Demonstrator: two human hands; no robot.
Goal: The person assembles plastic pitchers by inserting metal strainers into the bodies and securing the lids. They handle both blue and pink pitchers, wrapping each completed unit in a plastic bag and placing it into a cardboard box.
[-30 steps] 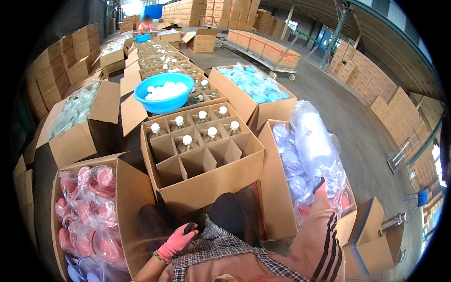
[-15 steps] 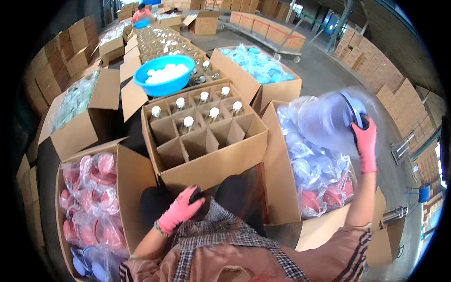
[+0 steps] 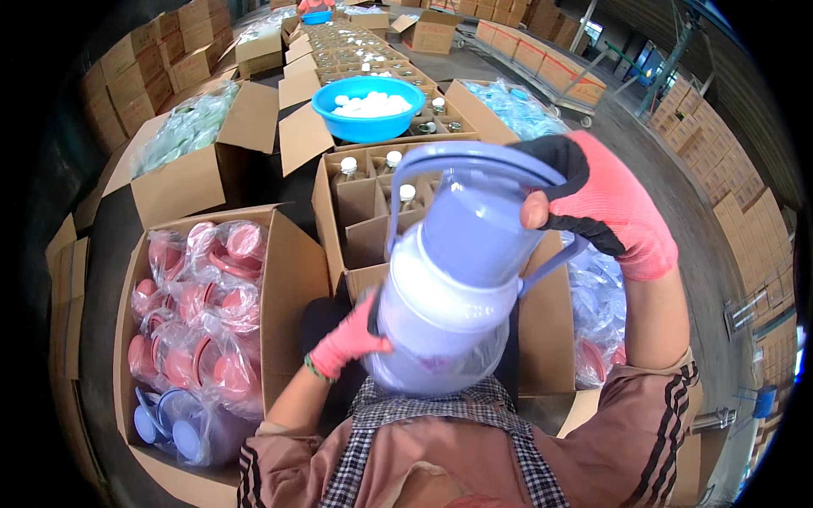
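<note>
A lavender thermos flask (image 3: pixel 457 288), its lower part in clear plastic wrap, is tilted in front of my chest. My right hand (image 3: pixel 614 203), in a pink and black glove, grips it by the handle at the top. Against its lower left side, my gloved left hand (image 3: pixel 345 339) has the fingers curled round the body. Behind the flask stands a divided carton (image 3: pixel 364 277) holding white-capped glass pieces (image 3: pixel 407 196); the flask hides much of it. To the right, a carton of plastic-wrapped lavender and pink flasks (image 3: pixel 597 296) is partly covered by my right arm.
At my left stands a carton (image 3: pixel 292 279) of wrapped pink and lavender flasks. Further off are a carton of green wrapped items (image 3: pixel 186 127), a blue basin (image 3: pixel 364 127) of white caps and a carton of blue wrapped items (image 3: pixel 525 110). A loaded trolley (image 3: pixel 542 68) and another person (image 3: pixel 315 7) are far back.
My right hand has brought the flask from above the right-hand carton to in front of my chest. My left hand, empty before, now holds the flask's side. The view has shifted.
</note>
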